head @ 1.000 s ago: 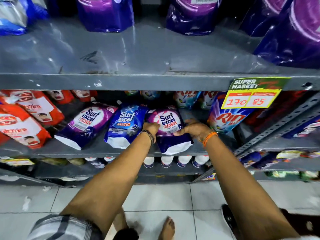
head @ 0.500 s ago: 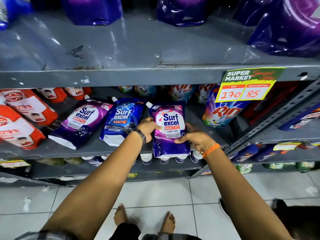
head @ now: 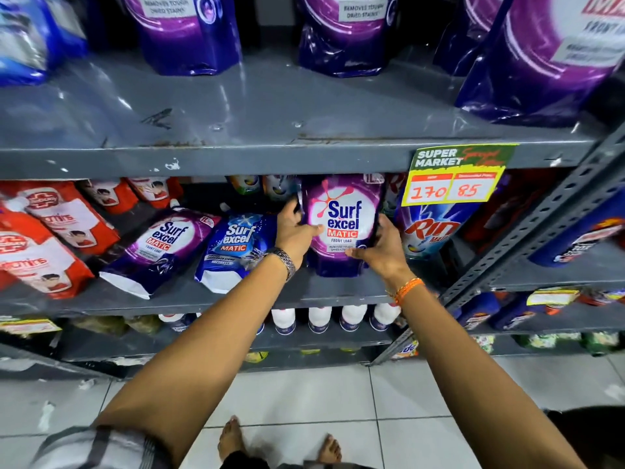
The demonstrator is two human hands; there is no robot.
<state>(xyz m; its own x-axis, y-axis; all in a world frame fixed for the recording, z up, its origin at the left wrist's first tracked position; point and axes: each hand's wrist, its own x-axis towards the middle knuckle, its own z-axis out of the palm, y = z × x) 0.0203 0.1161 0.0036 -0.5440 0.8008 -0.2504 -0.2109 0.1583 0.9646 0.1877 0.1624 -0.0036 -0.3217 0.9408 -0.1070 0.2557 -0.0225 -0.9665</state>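
Observation:
A purple Surf Excel Matic pouch [head: 343,228] stands nearly upright on the middle shelf [head: 304,292], its top just under the shelf above. My left hand [head: 294,235] grips its left edge, thumb across the front. My right hand [head: 380,247] grips its lower right side, fingers curled round the edge. A second purple Surf pouch [head: 159,252] and a blue Surf pouch [head: 235,248] lie tilted on the same shelf to the left.
Red Lifebuoy pouches [head: 50,238] fill the shelf's left end and a Rin pouch [head: 431,231] stands right of my hands. A yellow price tag [head: 455,179] hangs from the upper shelf edge [head: 236,157]. Large purple pouches [head: 341,32] stand above; white bottles [head: 319,319] below.
Both hands have raised the purple pouch from lying tilted at the shelf front to standing upright, and pushed it further back on the shelf.

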